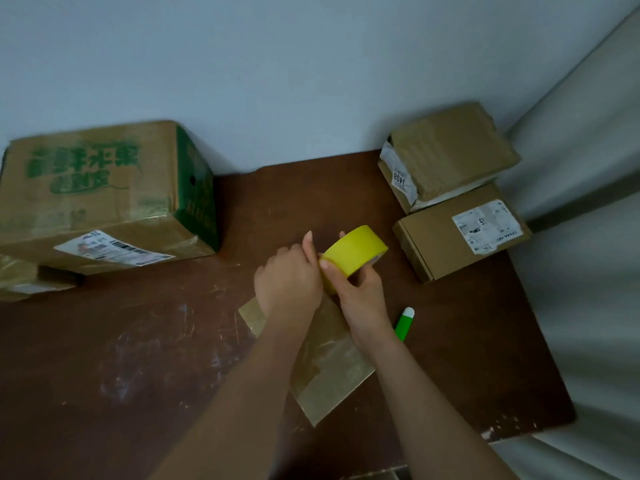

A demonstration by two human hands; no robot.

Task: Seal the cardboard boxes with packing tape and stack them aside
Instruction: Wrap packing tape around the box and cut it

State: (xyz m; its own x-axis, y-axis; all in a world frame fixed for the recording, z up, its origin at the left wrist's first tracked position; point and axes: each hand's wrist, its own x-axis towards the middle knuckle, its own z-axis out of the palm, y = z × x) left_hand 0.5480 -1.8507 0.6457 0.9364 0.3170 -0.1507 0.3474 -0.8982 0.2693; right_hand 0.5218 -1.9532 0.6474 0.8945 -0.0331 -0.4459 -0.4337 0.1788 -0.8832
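Note:
A yellow roll of packing tape [351, 251] is held above the middle of the brown table [138, 341]. My right hand [360, 289] grips the roll from below and the side. My left hand [289, 282] touches the roll's left edge, with its fingers pinched at the tape. Under both hands lies a small flat cardboard box [332, 362], its top shiny with clear tape. A large box with green print [104, 199] stands at the far left. Two smaller boxes sit at the far right, one [446, 154] behind the other [460, 230].
A green and white utility knife [404, 323] lies on the table just right of my right wrist. A pale wall runs behind the table. A grey-white surface borders the table's right edge. The table's near right corner is chipped.

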